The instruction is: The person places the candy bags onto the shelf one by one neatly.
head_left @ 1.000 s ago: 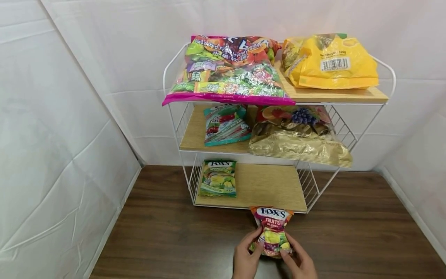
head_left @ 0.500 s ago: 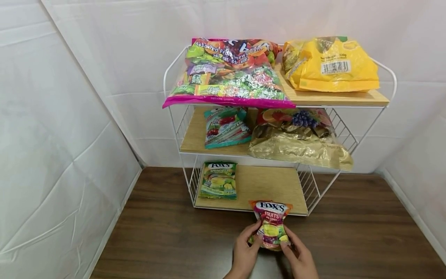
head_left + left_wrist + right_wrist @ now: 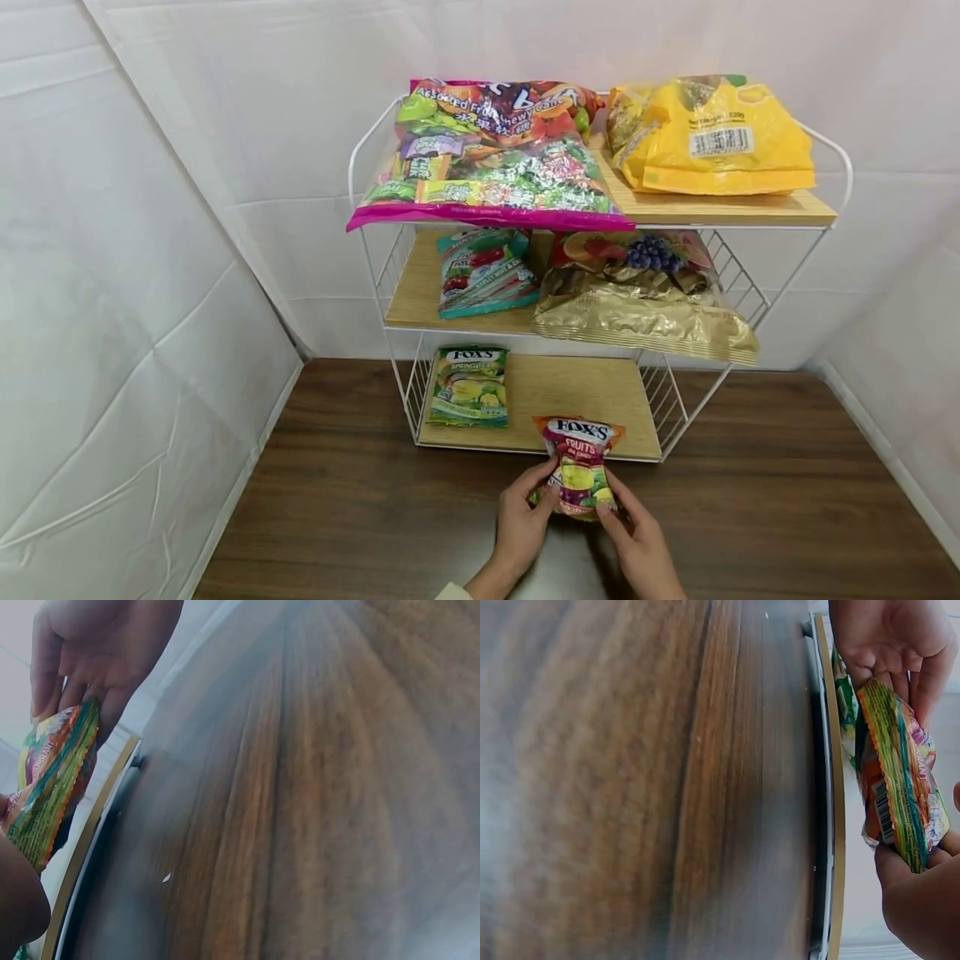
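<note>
A small red-and-purple bag of Fox's fruit candy [image 3: 579,473] is held upright, slightly tilted back, in front of the shelf rack's bottom tier [image 3: 577,400]. My left hand [image 3: 521,518] grips its left side, thumb on the front. On the other side my right hand [image 3: 637,533] holds it the same way. The bag's top overlaps the tier's front edge in the head view. Its crimped bottom seam and barcode show in the right wrist view, where the candy bag [image 3: 904,776] spans both hands. A green Fox's Spring Tea bag [image 3: 469,386] lies at the bottom tier's left.
The middle tier bears a teal candy bag [image 3: 486,275] and a gold candy bag [image 3: 645,308] overhanging its front. On top are a pink-edged assorted candy bag [image 3: 495,158] and a yellow bag [image 3: 723,137]. Brown wooden table [image 3: 360,517] surrounds the rack; white cloth walls [image 3: 150,250] enclose it.
Both hands have moved forward with the Fox's fruit candy bag, from just before the rack to where its top overlaps the bottom tier's front edge. The shelved bags have stayed put.
</note>
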`<state>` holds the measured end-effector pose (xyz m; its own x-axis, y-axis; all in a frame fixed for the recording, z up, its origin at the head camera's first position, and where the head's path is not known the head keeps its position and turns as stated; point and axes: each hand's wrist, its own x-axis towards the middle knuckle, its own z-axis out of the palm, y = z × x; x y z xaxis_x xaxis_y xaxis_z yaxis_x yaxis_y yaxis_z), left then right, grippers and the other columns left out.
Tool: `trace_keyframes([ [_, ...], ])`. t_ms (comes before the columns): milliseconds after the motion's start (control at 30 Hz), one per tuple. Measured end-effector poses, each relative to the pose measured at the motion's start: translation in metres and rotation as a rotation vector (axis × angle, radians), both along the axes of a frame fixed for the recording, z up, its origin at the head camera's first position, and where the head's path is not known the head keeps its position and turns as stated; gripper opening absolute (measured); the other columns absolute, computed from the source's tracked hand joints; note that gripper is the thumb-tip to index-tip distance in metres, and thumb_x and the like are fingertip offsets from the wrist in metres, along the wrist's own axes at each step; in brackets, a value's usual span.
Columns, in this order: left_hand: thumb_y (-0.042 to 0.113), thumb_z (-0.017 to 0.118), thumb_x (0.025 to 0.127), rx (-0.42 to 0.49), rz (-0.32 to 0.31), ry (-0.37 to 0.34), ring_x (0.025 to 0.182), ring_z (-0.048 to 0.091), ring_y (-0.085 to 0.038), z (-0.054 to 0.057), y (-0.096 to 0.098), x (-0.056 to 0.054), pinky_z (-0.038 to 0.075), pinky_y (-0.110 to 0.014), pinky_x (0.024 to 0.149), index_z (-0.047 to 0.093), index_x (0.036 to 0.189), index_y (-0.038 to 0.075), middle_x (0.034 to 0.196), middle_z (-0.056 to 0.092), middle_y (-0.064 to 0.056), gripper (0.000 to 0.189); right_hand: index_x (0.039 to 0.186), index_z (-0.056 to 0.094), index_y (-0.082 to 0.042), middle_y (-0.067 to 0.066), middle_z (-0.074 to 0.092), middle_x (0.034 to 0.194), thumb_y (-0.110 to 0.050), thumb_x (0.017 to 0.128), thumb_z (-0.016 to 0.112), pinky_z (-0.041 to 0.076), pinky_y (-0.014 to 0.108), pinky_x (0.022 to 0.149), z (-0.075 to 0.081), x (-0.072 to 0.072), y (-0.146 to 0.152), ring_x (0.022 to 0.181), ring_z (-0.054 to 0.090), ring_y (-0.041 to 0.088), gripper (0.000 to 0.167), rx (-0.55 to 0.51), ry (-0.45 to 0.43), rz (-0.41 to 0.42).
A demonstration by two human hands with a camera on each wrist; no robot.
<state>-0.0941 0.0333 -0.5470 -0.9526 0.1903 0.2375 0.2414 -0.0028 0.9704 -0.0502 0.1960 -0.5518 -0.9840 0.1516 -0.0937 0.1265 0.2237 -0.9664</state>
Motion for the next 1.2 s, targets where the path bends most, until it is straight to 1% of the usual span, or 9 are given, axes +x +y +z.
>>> trace_keyframes([
  [100, -0.004, 0.061, 0.089, -0.003, -0.005, 0.014, 0.111, 0.059, -0.031, 0.009, -0.001, -0.002, 0.047, -0.036, 0.093, 0.060, 0.122, -0.010, 0.120, 0.062, -0.021, 0.033, 0.146, 0.038, -0.004, 0.020, 0.036, 0.148, -0.019, 0.099, 0.054, 0.037, 0.015, 0.091, 0.000, -0.004, 0.001, 0.133, 0.033, 0.033, 0.052, 0.011, 0.042, 0.009],
  [433, -0.002, 0.060, 0.091, -0.092, -0.047, 0.118, 0.114, 0.056, -0.035, 0.010, -0.004, -0.015, 0.046, -0.037, 0.095, 0.056, 0.125, -0.011, 0.123, 0.060, -0.023, 0.035, 0.144, 0.039, -0.001, 0.021, 0.039, 0.145, -0.015, 0.099, 0.054, 0.043, 0.018, 0.088, -0.005, -0.016, 0.003, 0.124, 0.044, 0.030, 0.050, 0.014, 0.109, 0.005],
  [667, -0.006, 0.058, 0.091, -0.101, -0.078, 0.134, 0.117, 0.053, -0.036, 0.013, -0.002, -0.020, 0.044, -0.039, 0.097, 0.054, 0.128, -0.012, 0.128, 0.056, -0.024, 0.037, 0.143, 0.040, 0.003, 0.025, 0.043, 0.141, 0.004, 0.094, 0.053, 0.048, 0.019, 0.081, -0.010, -0.025, 0.009, 0.109, 0.053, 0.015, 0.050, 0.024, 0.181, 0.002],
  [767, -0.007, 0.057, 0.091, -0.103, -0.071, 0.152, 0.117, 0.053, -0.038, 0.010, -0.001, -0.023, 0.044, -0.041, 0.096, 0.053, 0.127, -0.013, 0.127, 0.056, -0.025, 0.037, 0.144, 0.038, 0.002, 0.027, 0.040, 0.141, 0.016, 0.088, 0.047, 0.048, 0.020, 0.064, -0.011, -0.028, 0.013, 0.079, 0.055, 0.007, 0.059, 0.025, 0.161, 0.025],
  [900, -0.006, 0.057, 0.091, -0.099, -0.081, 0.154, 0.119, 0.051, -0.039, -0.002, 0.002, -0.029, 0.042, -0.042, 0.099, 0.052, 0.128, -0.013, 0.129, 0.054, -0.025, 0.038, 0.146, 0.037, -0.003, 0.027, 0.039, 0.142, 0.019, 0.080, 0.043, 0.039, 0.024, 0.047, -0.011, -0.032, 0.016, 0.050, 0.039, 0.010, 0.069, 0.093, 0.104, 0.028],
  [967, -0.004, 0.058, 0.091, -0.095, -0.087, 0.153, 0.121, 0.050, -0.038, -0.012, 0.003, -0.032, 0.041, -0.042, 0.100, 0.051, 0.130, -0.012, 0.131, 0.053, -0.023, 0.040, 0.146, 0.036, -0.002, 0.027, 0.039, 0.143, 0.019, 0.080, 0.044, 0.045, 0.025, 0.056, -0.012, -0.033, 0.016, 0.063, 0.051, 0.013, 0.071, 0.167, 0.105, 0.038],
  [1033, -0.002, 0.058, 0.092, -0.106, -0.093, 0.170, 0.121, 0.050, -0.038, -0.023, 0.003, -0.036, 0.040, -0.041, 0.101, 0.050, 0.132, -0.011, 0.133, 0.053, -0.022, 0.042, 0.146, 0.035, 0.000, 0.028, 0.039, 0.142, 0.019, 0.079, 0.046, 0.050, 0.031, 0.071, -0.014, -0.035, 0.016, 0.089, 0.059, 0.022, 0.071, 0.231, 0.128, 0.048],
  [1133, 0.001, 0.060, 0.091, -0.146, -0.112, 0.228, 0.123, 0.048, -0.035, -0.033, 0.001, -0.039, 0.040, -0.039, 0.101, 0.048, 0.135, -0.008, 0.136, 0.051, -0.020, 0.046, 0.145, 0.034, 0.005, 0.029, 0.041, 0.141, 0.018, 0.079, 0.051, 0.044, 0.045, 0.093, -0.020, -0.037, 0.015, 0.122, 0.046, 0.035, 0.069, 0.352, 0.206, 0.059],
  [1200, 0.001, 0.061, 0.091, -0.187, -0.124, 0.254, 0.126, 0.047, -0.033, -0.037, 0.000, -0.040, 0.039, -0.037, 0.102, 0.047, 0.137, -0.007, 0.138, 0.048, -0.019, 0.049, 0.143, 0.035, 0.008, 0.031, 0.042, 0.138, 0.016, 0.079, 0.057, 0.041, 0.053, 0.096, -0.025, -0.038, 0.015, 0.123, 0.045, 0.042, 0.068, 0.457, 0.274, 0.057],
])
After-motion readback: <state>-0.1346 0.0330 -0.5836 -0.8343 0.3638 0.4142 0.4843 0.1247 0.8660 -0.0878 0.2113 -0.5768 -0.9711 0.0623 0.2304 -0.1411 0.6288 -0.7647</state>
